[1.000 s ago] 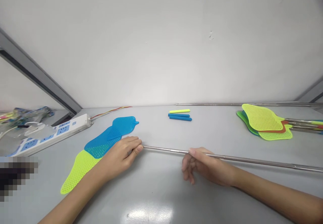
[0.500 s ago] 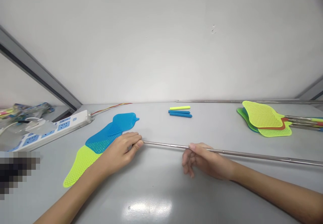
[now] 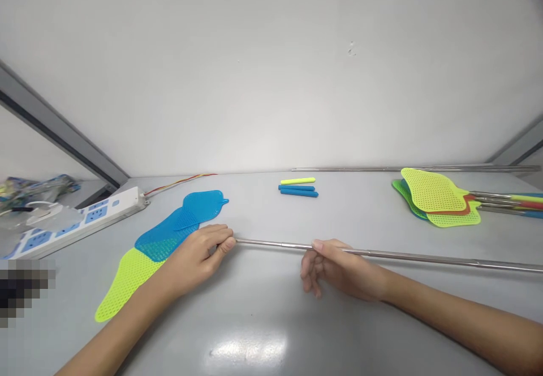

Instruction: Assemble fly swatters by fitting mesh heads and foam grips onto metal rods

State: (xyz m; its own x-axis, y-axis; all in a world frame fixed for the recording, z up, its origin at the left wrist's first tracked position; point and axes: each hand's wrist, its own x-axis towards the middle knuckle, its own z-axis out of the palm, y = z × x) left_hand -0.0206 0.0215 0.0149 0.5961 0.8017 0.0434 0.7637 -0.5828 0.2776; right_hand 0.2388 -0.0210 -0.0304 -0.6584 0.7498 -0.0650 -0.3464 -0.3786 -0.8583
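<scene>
A thin metal telescopic rod (image 3: pixel 419 258) stretches across the front of the table and runs out at the right edge. My left hand (image 3: pixel 207 253) pinches its narrow left end; that tip is hidden in the fingers. Farther along, my right hand (image 3: pixel 335 267) holds the rod between thumb and hand, its other fingers loosely curled below. Behind my left hand lie overlapping fly swatter heads: a blue one (image 3: pixel 204 205), a second blue one (image 3: pixel 163 232) and a yellow-green one (image 3: pixel 127 280), partly covered by my left forearm.
One yellow grip sleeve (image 3: pixel 298 181) and two blue sleeves (image 3: pixel 299 193) lie near the wall. More metal rods (image 3: pixel 348 169) rest along it. Fly swatters (image 3: pixel 432 189) with rods are stacked at right. A white power strip (image 3: pixel 102 209) with wires stands at left.
The whole view has shifted slightly, so things appear a little farther left. Both hands keep their hold on the rod, with no clear movement along it.
</scene>
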